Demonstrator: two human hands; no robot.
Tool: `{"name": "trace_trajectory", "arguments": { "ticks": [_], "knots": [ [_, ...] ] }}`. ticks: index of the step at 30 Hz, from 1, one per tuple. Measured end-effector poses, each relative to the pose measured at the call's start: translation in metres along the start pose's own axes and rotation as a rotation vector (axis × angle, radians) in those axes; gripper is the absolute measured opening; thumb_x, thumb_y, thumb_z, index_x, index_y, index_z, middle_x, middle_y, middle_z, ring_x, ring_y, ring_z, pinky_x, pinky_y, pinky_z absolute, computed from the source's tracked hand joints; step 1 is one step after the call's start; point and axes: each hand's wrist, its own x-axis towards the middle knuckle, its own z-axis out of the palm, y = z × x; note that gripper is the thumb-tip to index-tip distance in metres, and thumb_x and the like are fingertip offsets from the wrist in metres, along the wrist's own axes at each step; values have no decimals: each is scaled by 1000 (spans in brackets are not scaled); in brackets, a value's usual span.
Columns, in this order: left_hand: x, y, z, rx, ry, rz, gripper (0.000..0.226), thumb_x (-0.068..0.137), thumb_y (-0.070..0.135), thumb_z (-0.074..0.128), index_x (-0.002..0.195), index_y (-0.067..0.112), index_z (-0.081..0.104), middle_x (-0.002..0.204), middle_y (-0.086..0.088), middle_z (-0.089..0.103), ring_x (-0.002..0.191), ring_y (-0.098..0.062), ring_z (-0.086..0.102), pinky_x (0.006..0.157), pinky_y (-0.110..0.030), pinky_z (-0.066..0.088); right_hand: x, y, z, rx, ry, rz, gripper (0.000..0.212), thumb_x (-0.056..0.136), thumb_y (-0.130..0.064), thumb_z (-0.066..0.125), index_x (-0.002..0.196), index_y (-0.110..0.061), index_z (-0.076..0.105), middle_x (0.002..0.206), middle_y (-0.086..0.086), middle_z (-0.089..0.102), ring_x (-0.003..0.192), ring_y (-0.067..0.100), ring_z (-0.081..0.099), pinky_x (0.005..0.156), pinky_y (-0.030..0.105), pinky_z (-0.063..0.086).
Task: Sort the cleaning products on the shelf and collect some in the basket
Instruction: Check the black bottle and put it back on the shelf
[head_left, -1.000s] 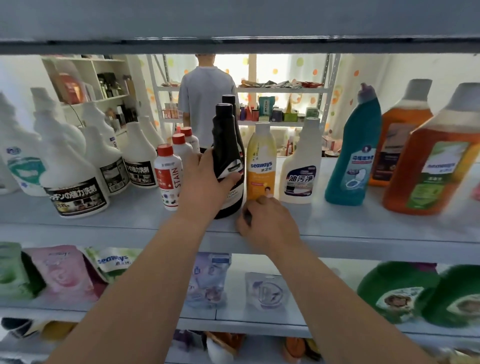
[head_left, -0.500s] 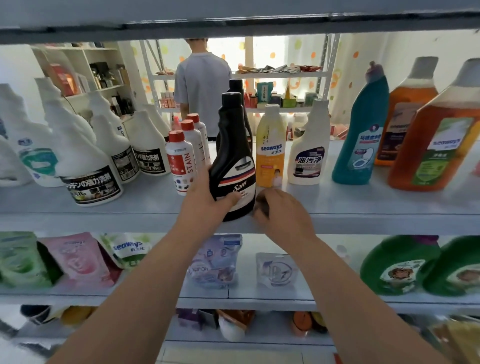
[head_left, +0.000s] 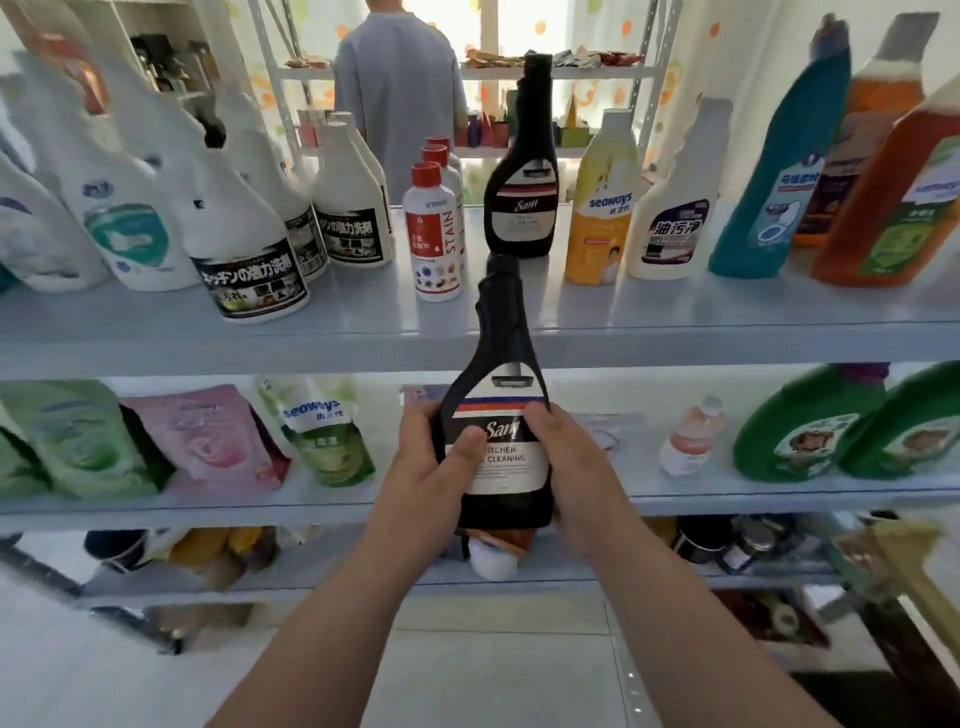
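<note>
black bottle (head_left: 496, 415), glossy and long-necked, gripped by left hand (head_left: 428, 470) and right hand (head_left: 569, 467).

I hold the kitchen-cleaning bottle (head_left: 496, 447) in front of the upper shelf (head_left: 363, 332), my left hand (head_left: 426, 467) on its left side and my right hand (head_left: 566, 467) on its right. The twin bottle (head_left: 522, 208) stands on that shelf behind it, between 3 stain-remover bottles (head_left: 436, 244) at left and the seaways bottle (head_left: 600, 218) at right. Pouches (head_left: 208, 441) lie on the lower shelf (head_left: 208, 503), left of my hands.
</note>
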Motion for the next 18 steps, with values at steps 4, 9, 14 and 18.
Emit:
{"name": "trace_trajectory", "arguments": {
  "ticks": [4, 9, 14, 18],
  "knots": [
    [-16, -10, -25, 81, -129, 46, 35, 105, 30, 53, 118, 61, 42, 106, 36, 65, 95, 16, 62, 70, -7, 51, -20, 7, 10, -113, 1, -24, 33, 71, -47, 71, 104, -44, 76, 112, -2, 78, 103, 16, 75, 77, 27, 60],
    [-37, -31, -49, 219, -112, 193, 69, 98, 18, 66, 135, 67, 34, 129, 16, 34, 106, 21, 45, 89, 0, 40, -51, 19, 18, -309, 7, -113, 51, 69, -33, 71, 118, -44, 66, 119, -7, 75, 114, 16, 70, 95, 41, 58],
    [-61, -52, -40, 433, -112, 279, 131, 63, 31, 95, 156, 47, 3, 139, 12, 18, 127, 1, 37, 100, -6, 35, -83, 29, 26, -403, -13, -144, 64, 69, -36, 82, 118, -67, 57, 129, -18, 69, 125, 9, 63, 105, 43, 52],
    [-72, -59, -28, 441, -120, 175, 137, 60, 34, 93, 162, 21, 2, 147, -2, 25, 134, -18, 43, 101, -25, 41, -94, 35, 26, -500, -27, -117, 58, 70, -55, 82, 118, -70, 55, 126, -25, 68, 119, -1, 64, 101, 34, 55]
  ]
}}
